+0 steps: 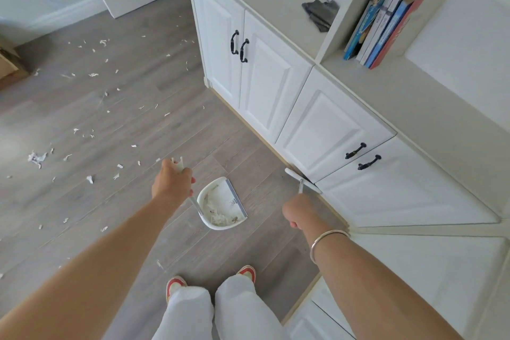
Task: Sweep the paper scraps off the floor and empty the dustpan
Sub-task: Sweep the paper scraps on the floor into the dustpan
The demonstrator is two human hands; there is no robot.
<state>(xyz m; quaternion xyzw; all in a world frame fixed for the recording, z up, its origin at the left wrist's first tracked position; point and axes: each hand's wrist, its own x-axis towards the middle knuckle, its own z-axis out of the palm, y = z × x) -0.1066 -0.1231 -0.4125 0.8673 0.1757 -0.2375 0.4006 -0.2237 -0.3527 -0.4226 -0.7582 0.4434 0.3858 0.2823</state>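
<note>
Low over the floor [138,124], the left hand [174,182] grips the handle top of the dustpan [218,226], and the right hand [298,211] curls round the shaft of the broom [302,179], whose head sits against the cabinet [265,85]. The dustpan rests on the floor between both hands, some scraps [219,218] already in it. Many more lie scattered leftward, so sweeping seems early; emptying remains. Broom bristles are hard to make out; no bin shows.

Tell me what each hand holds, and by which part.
Left hand: dustpan, grip near the top of its handle. Right hand: broom, grip on its handle.
</note>
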